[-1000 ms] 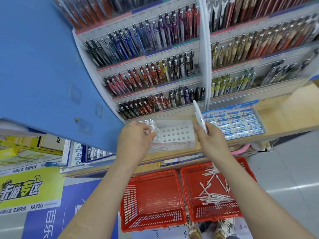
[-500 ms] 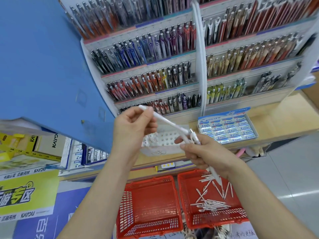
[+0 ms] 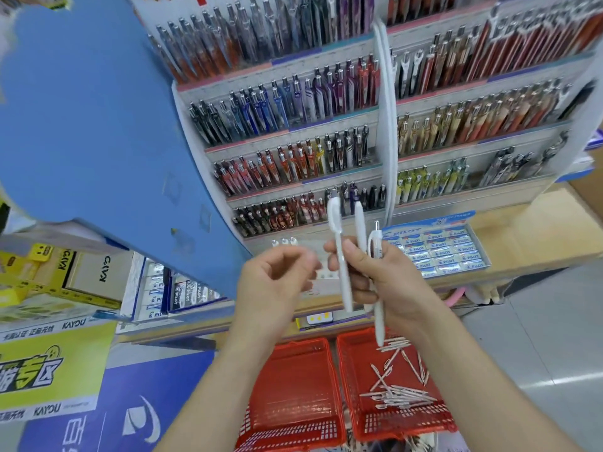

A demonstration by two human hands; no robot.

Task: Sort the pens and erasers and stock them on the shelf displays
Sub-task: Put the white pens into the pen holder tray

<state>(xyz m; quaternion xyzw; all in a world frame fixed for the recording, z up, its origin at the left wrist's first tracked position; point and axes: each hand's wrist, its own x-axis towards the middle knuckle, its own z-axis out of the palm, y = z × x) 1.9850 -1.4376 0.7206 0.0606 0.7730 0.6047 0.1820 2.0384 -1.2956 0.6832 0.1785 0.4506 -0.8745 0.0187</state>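
Rows of capped and clipped pens fill the tiered shelf display (image 3: 293, 177) at the back, and on the wooden surface (image 3: 528, 236) below it sits the eraser tray (image 3: 437, 252), packed with blue-and-white sleeves. Just left of the eraser tray, the right hand (image 3: 388, 282) grips three white pens (image 3: 343, 272) in a loose fan, clip ends up and tips down. Further left of the tray, the left hand (image 3: 277, 278) hovers with its fingers loosely curled and, as far as can be seen, nothing in them; it is close to the fan but not touching it. Behind both hands, also left of the tray, a white holder block (image 3: 303, 248) shows only in part, with a few pen tops standing in it. Below the tray, on the floor, are two red baskets; the right basket (image 3: 447, 419) contains more loose pens (image 3: 398, 394). The step in hand looks like feeding white pens into the holder. The next move probably calls for the left hand to pinch one pen free of the fan without dragging its neighbours, then line its tip up with an unfilled hole.
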